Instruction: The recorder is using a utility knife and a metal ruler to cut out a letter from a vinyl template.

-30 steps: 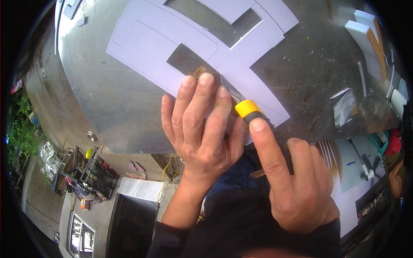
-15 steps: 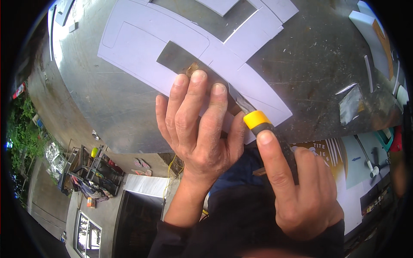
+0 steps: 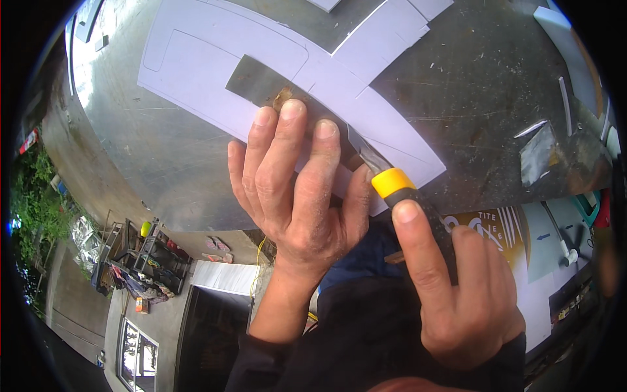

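A large white sheet [image 3: 202, 72] with thin outlines and cut-outs lies on the metal table. Across it rests a flat grey strip [image 3: 251, 77], resembling a metal straightedge, with a brown patch near my fingertips. My left hand [image 3: 297, 176] presses down on this strip, fingers stretched and apart; the hand hides much of its near part. In my right hand [image 3: 457, 281] is a utility knife [image 3: 418, 209] with a dark handle and yellow collar, index finger extended along the top. Its blade meets the sheet beside the strip's right edge, close to my left thumb.
The metal table [image 3: 470, 85] bears a crumpled silvery scrap [image 3: 539, 155], a thin white offcut [image 3: 565, 106] and a white panel [image 3: 568, 52] at right. A printed board [image 3: 516, 245] lies near my right arm. Below at left are a cluttered rack [image 3: 147, 258] and slippers [image 3: 219, 248].
The view has shifted slightly, moving the sheet and strip up and left in the picture. My left hand still presses the strip; the knife blade stays along its edge, with little visible movement.
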Available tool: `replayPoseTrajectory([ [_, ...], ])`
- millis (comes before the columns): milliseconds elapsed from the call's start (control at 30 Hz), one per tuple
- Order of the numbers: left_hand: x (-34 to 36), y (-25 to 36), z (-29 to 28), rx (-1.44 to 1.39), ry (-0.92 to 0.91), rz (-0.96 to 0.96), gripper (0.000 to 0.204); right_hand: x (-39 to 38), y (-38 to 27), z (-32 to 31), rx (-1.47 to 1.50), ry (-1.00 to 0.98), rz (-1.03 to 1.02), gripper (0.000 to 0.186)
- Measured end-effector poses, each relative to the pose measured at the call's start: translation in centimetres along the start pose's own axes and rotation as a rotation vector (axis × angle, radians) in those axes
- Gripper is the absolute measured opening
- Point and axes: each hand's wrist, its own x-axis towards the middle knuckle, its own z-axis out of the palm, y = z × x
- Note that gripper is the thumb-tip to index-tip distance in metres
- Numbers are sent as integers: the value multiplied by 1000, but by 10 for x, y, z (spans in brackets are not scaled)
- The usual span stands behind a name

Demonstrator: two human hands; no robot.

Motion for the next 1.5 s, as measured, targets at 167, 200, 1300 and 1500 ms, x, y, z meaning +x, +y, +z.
replayPoseTrajectory([
  [167,4,2,-7,-8,-20,-3,40,0,-1,-1,-1,3,1,51],
  [200,4,3,-9,-7,-48,-3,40,0,-1,-2,-2,4,1,51],
  [1300,4,-2,-9,-8,-11,-1,43,0,-2,-10,0,-17,-29,55],
  [1500,7,3,-10,-43,-26,8,45,-1,-1,-16,4,-14,-11,55],
])
